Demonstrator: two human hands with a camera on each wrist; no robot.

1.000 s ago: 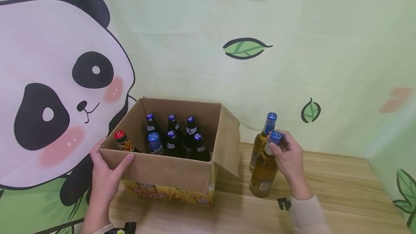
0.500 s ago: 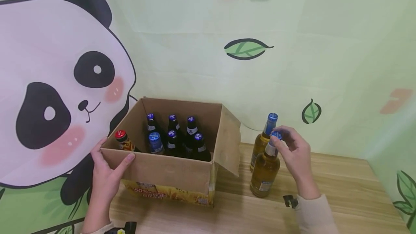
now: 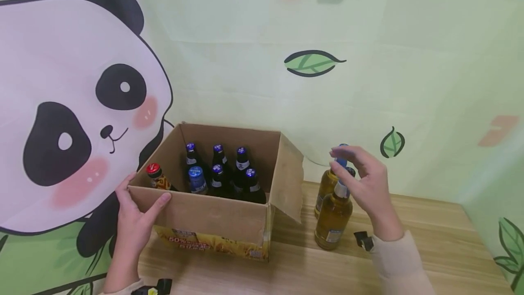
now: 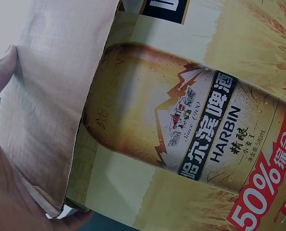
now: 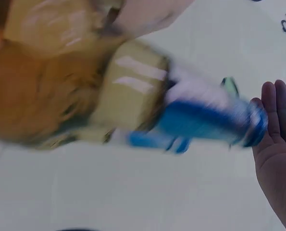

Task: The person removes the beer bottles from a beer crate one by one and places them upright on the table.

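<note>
My left hand (image 3: 135,226) holds the near left corner of an open cardboard box (image 3: 213,215), its thumb lying on the front wall. The left wrist view shows the box's printed side (image 4: 181,125) with a Harbin beer picture. My right hand (image 3: 370,183) is raised with thumb and fingers apart beside the tops of two amber beer bottles, holding neither. The near bottle (image 3: 333,217) stands upright; the far bottle (image 3: 326,181) is partly hidden behind it and the hand. In the right wrist view a blurred beer bottle (image 5: 138,86) points its blue neck towards the hand.
Inside the box stand several dark bottles with blue caps, a light-blue-topped bottle (image 3: 197,179) and a red-capped bottle (image 3: 157,174). A side flap (image 3: 288,179) sticks out towards the amber bottles. Behind the wooden table (image 3: 425,236) hangs a panda-printed backdrop (image 3: 430,58).
My right hand has let go of the near bottle's cap, spread its fingers and lifted towards the far bottle's top. The left hand and the box have stayed in place.
</note>
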